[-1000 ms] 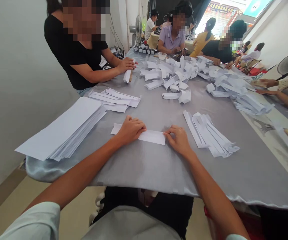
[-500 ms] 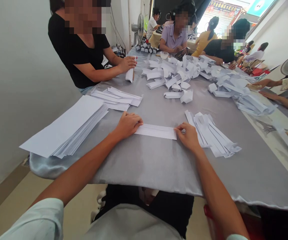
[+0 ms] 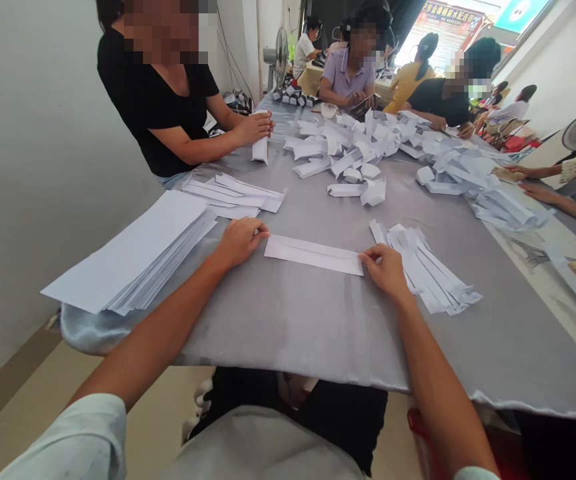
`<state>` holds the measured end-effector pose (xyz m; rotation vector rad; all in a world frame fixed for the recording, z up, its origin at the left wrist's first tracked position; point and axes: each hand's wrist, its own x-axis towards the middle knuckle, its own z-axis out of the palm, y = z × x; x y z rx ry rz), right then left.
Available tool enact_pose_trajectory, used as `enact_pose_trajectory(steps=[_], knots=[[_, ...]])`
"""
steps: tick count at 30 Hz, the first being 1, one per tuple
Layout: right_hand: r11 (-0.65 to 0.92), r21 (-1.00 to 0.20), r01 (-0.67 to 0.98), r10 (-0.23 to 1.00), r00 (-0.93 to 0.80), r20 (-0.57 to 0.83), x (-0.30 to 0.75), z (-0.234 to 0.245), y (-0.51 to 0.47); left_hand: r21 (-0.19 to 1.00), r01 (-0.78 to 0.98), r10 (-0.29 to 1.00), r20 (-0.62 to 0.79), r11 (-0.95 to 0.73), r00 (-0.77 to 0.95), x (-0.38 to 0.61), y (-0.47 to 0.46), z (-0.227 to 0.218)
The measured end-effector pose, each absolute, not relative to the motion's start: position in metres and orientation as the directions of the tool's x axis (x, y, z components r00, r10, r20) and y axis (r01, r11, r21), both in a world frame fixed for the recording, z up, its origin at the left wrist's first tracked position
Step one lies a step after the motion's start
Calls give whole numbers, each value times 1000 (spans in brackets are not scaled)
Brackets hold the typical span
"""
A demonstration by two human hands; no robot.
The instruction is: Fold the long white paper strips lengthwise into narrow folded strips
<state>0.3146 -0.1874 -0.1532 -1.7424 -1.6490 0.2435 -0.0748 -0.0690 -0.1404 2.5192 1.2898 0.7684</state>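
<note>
A folded white paper strip [image 3: 313, 255] stretches between my hands above the grey tablecloth, a crease line running along its length. My left hand [image 3: 242, 241] is closed in a pinch at the strip's upper left corner. At the other end, my right hand [image 3: 384, 269] grips the right edge between thumb and forefinger. Left of my left hand lies a thick stack of white paper sheets [image 3: 133, 250]. Several folded strips [image 3: 433, 273] lie fanned out just beyond my right hand, and more folded papers [image 3: 233, 193] rest behind the stack.
Across the grey tablecloth [image 3: 288, 327], a large heap of folded white paper pieces [image 3: 363, 143] spreads over the far middle and right. A co-worker in black [image 3: 168, 100] holds a folded paper at the far left. Other people sit around the table's far side.
My hands have moved apart, the left one leftward and the right one slightly rightward. More of the strip's left end now shows. The co-worker's hands have closed together round their paper.
</note>
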Motion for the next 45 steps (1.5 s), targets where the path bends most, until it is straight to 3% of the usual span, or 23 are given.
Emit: enact_pose_trajectory(steps=[10, 17, 27, 30, 34, 39, 45], knots=[[44, -714, 698, 917, 255, 306, 320, -153, -186, 554, 598, 815, 389, -580, 430, -80, -65, -139], [61, -748, 661, 911, 270, 313, 304, -155, -187, 562, 570, 798, 367, -600, 478, -74, -73, -140], [98, -748, 657, 974, 93, 208, 292, -162, -188, 573, 537, 778, 355, -619, 518, -66, -76, -150], [116, -813, 571, 988, 19, 154, 288, -152, -192, 572, 508, 752, 353, -644, 557, -64, -77, -153], [177, -930, 321, 984, -65, 165, 277, -136, -199, 551, 467, 692, 321, -692, 647, -58, -83, -153], [184, -973, 141, 983, 2, 186, 253, -141, -202, 475, 501, 673, 321, -723, 667, -42, -100, -151], [223, -919, 324, 975, -63, 214, 228, -155, -205, 470, 445, 605, 274, -762, 748, -28, -120, -144]])
